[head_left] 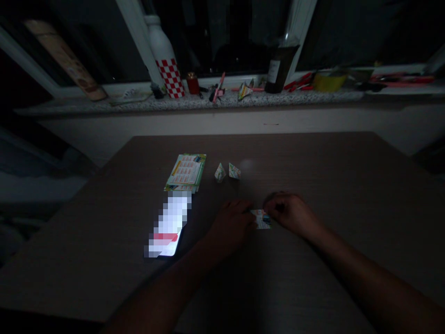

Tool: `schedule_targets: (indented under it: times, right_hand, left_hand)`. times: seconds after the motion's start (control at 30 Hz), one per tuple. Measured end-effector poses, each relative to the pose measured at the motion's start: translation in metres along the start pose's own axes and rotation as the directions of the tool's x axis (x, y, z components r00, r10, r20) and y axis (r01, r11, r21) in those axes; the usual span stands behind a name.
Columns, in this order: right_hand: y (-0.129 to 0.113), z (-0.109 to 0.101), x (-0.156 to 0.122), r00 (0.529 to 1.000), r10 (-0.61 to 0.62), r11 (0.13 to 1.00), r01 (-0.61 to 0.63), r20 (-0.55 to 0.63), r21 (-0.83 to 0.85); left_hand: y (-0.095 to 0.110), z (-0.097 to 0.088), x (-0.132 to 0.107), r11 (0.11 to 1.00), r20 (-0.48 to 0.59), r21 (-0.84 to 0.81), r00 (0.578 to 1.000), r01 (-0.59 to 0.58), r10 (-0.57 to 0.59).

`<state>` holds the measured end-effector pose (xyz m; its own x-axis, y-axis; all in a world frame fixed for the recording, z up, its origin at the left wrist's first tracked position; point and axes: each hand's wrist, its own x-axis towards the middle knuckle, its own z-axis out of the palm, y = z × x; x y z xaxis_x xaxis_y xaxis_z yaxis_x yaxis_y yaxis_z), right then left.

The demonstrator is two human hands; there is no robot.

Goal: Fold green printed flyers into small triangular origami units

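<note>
A small piece of printed paper (pixel 261 219), white with green and blue print, lies flat on the table between my hands. My left hand (pixel 233 226) rests at its left edge, fingers bent and pressed down onto it. At its upper right corner, my right hand (pixel 288 211) pinches with thumb and fingertips. The fingers hide both ends of the paper. Beyond my left hand stand two small folded paper pieces, one (pixel 220 173) pointed upward and the other (pixel 234 171) tilted.
Left of my hands lies a lit phone (pixel 169 227), its screen blurred. Just behind it is a stack of printed calendar sheets (pixel 186 170). On the windowsill (pixel 205 105) stand a checkered bottle (pixel 168 69), a dark bottle (pixel 276 69), a small red jar (pixel 192 83) and pens (pixel 219 88).
</note>
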<state>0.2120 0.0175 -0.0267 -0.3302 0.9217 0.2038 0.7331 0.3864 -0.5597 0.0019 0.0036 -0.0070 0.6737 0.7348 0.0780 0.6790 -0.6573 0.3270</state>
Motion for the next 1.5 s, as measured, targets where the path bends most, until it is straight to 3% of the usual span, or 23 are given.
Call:
schedule_targets:
  times: [0.13,0.27,0.47,0.67,0.83,0.97,1.1,1.23,1.37,1.5]
  right_hand:
    - [0.003,-0.001,-0.002,1.0,0.001,1.0,-0.001,-0.028,0.003]
    - [0.002,-0.004,-0.008,0.995,-0.089,0.996,0.089,0.033,0.002]
    - [-0.002,-0.006,-0.012,0.995,-0.09,0.996,0.09,0.045,0.012]
    - [-0.008,0.0,-0.013,0.999,-0.038,0.975,0.037,0.002,0.218]
    - [-0.02,0.002,-0.018,0.997,0.07,0.87,-0.075,0.027,0.488]
    - [-0.023,0.004,-0.022,0.998,0.061,0.835,-0.054,0.005,0.547]
    - [-0.019,0.006,-0.022,0.994,-0.039,0.887,0.081,-0.101,0.454]
    - [-0.015,0.005,-0.019,0.952,-0.246,0.933,0.284,-0.182,0.222]
    - [-0.014,0.002,-0.019,0.932,-0.349,0.937,0.346,-0.098,-0.044]
    - [-0.016,-0.003,-0.021,0.953,-0.297,0.944,0.303,0.063,-0.132]
  left_hand:
    - [0.001,-0.001,0.0,1.0,0.001,0.014,1.0,0.002,-0.002]
    - [0.003,-0.004,-0.001,1.0,0.0,0.02,1.0,-0.025,0.025]
    - [0.004,-0.003,-0.004,0.999,-0.013,0.002,0.999,-0.042,0.042]
    - [-0.001,0.006,-0.002,0.996,-0.082,-0.088,0.997,0.004,-0.011]
    - [-0.004,0.011,-0.001,0.966,-0.171,-0.238,0.975,0.1,-0.143]
    - [-0.003,0.01,-0.001,0.938,-0.286,-0.346,0.949,0.03,-0.136]
    - [-0.001,0.007,-0.001,0.913,-0.356,-0.407,0.925,-0.025,-0.133]
    - [-0.002,0.008,-0.002,0.926,-0.279,-0.375,0.957,-0.029,-0.083]
    - [-0.004,0.007,-0.005,0.963,-0.21,-0.268,0.978,-0.037,-0.021]
    - [-0.006,0.003,-0.006,0.988,-0.095,-0.145,0.995,-0.056,0.042]
